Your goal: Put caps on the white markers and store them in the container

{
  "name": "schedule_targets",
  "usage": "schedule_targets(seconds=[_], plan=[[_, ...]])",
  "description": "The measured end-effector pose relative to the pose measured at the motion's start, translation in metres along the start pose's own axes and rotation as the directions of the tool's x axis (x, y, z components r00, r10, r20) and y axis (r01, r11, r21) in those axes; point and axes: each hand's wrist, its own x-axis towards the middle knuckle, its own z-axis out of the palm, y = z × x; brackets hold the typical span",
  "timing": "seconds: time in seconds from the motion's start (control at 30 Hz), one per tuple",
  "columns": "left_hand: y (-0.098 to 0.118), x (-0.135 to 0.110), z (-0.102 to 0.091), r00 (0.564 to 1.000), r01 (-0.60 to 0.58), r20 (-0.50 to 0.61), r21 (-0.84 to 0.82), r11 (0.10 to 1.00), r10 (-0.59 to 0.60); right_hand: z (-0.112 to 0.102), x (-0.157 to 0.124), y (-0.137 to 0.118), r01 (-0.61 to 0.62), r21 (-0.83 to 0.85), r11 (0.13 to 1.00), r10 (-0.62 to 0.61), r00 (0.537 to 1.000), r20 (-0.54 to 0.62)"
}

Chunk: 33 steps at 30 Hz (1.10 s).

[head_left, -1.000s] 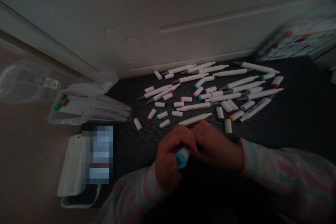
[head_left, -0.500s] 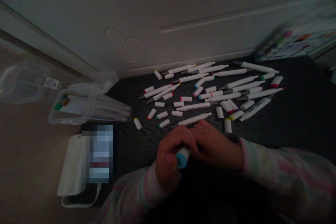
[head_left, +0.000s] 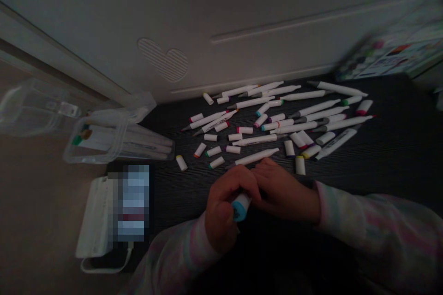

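A white marker with a light blue end (head_left: 241, 206) is gripped by my left hand (head_left: 224, 203), the blue end pointing towards me. From the other side, my right hand (head_left: 282, 189) presses against the left with fingers curled; the marker's far end disappears between the hands. Just beyond my fingers lies a white uncapped marker (head_left: 258, 156) with a grey tip section. Farther out, several white markers (head_left: 308, 110) and loose caps with coloured ends (head_left: 245, 130) are scattered over the dark tabletop (head_left: 180, 189).
At left, a clear plastic case (head_left: 119, 140) with its lid open lies on its side, holding markers. Nearer me are a blurred-out screen (head_left: 133, 203), a white box-like object (head_left: 95, 216) and a white cable (head_left: 104, 272). A marker set (head_left: 384, 57) stands back right by the panel (head_left: 263, 18).
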Motion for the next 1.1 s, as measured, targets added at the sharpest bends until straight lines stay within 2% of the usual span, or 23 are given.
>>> schedule_targets(seconds=[1.1], plan=[[0.0001,-0.0001,-0.0009,1.0,0.005,0.015,0.001,1.0,-0.005,-0.0009,-0.0005,-0.0004,0.024,-0.012,1.0,-0.024,0.999,-0.03]])
